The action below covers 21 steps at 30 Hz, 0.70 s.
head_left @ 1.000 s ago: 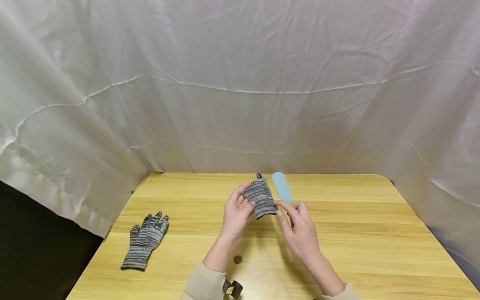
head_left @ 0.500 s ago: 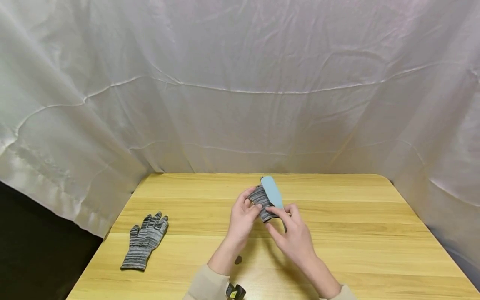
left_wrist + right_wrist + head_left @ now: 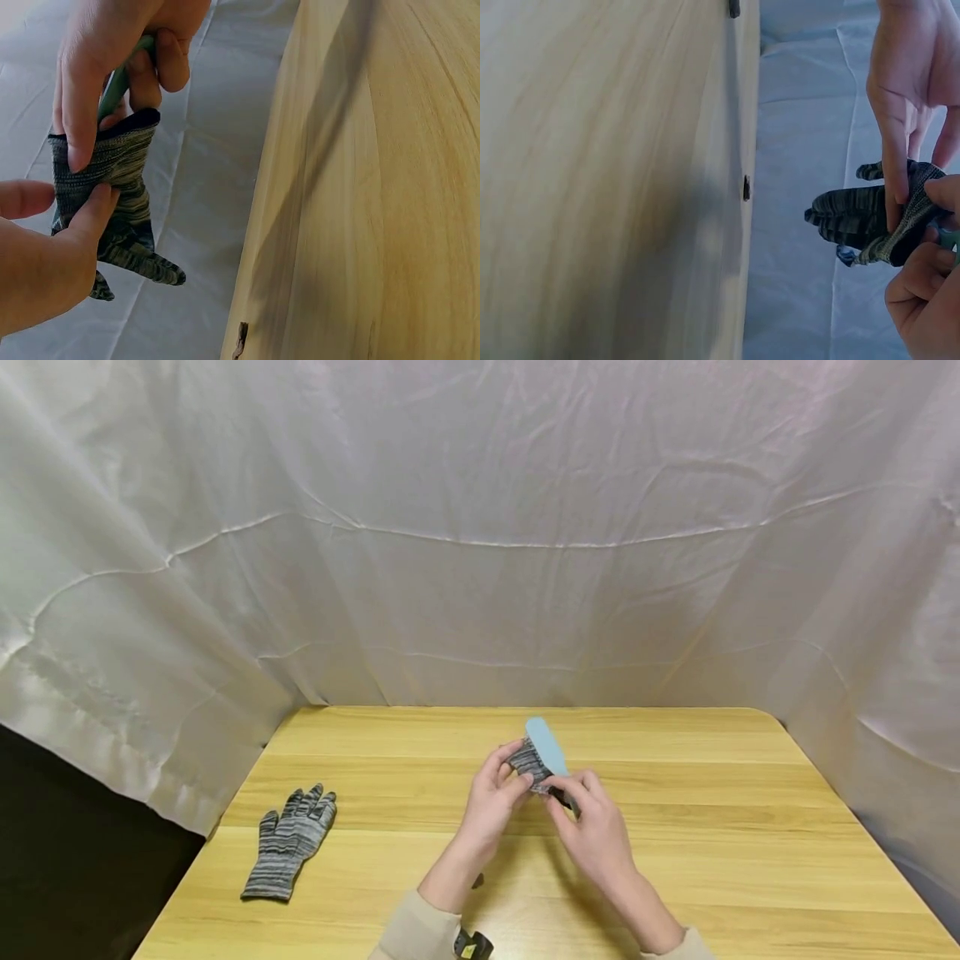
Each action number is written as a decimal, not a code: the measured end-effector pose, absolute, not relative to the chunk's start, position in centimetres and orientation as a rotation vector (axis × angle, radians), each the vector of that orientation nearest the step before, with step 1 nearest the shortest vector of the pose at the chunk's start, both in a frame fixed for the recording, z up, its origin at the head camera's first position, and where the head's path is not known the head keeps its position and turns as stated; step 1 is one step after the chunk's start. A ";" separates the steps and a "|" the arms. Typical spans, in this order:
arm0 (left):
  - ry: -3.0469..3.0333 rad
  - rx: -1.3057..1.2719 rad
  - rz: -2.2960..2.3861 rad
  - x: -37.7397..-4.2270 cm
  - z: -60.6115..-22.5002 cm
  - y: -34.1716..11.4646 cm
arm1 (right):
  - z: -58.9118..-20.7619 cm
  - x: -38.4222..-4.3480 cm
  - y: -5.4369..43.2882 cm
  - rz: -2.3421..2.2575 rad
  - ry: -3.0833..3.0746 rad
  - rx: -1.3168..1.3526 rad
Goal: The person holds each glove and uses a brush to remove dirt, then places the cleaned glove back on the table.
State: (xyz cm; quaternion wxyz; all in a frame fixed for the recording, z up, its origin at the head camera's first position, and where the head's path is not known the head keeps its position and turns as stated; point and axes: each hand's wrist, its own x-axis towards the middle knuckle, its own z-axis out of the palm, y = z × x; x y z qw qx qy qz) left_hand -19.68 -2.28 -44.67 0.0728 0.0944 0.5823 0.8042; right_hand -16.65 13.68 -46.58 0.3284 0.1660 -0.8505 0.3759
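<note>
A grey-and-black striped knit glove (image 3: 528, 762) hangs between both hands above the table. My left hand (image 3: 491, 802) pinches its side between thumb and fingers. My right hand (image 3: 596, 827) pinches the cuff with thumb and index finger, and its curled fingers also hold a light-blue flat tool with a rounded end (image 3: 547, 747). In the head view this blade overlaps the glove's right side. The left wrist view shows the glove (image 3: 124, 176) with its fingers pointing down and its dark cuff edge up by the tool's green-looking handle (image 3: 115, 91).
A matching glove (image 3: 288, 843) lies flat on the wooden table (image 3: 750, 827) at the left. A small dark spot (image 3: 477, 881) shows near my left wrist, which wears a black device (image 3: 474, 945). Behind the table hangs a pale curtain (image 3: 480, 610).
My right hand has moved left, bringing the blue tool from beside the glove to over its right side. The glove and left hand have shifted slightly right and nearer. The other glove stays put.
</note>
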 end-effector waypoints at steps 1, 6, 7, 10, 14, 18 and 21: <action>1.739 0.288 2.408 -19.7 -44.7 -2.3 | -46.5 -16.7 13.8 1.016 -2.236 0.420; 1.707 0.312 2.368 -19.7 -44.6 -2.6 | -46.2 -16.8 14.2 1.194 -2.263 0.318; 1.707 0.317 2.358 -19.7 -44.6 -2.6 | -46.1 -16.9 14.3 1.244 -2.262 0.294; 1.717 0.339 2.329 -19.8 -44.6 -2.6 | -45.8 -17.0 14.7 1.398 -2.256 0.228; 1.802 0.392 2.291 -19.7 -44.6 -2.4 | -45.2 -16.9 15.2 1.587 -2.264 0.130; 1.925 0.455 2.270 -19.6 -44.8 -2.1 | -44.9 -16.9 15.4 1.746 -2.237 0.046; 1.995 0.467 2.260 -19.6 -44.9 -1.8 | -44.8 -16.9 15.5 1.837 -2.186 -0.003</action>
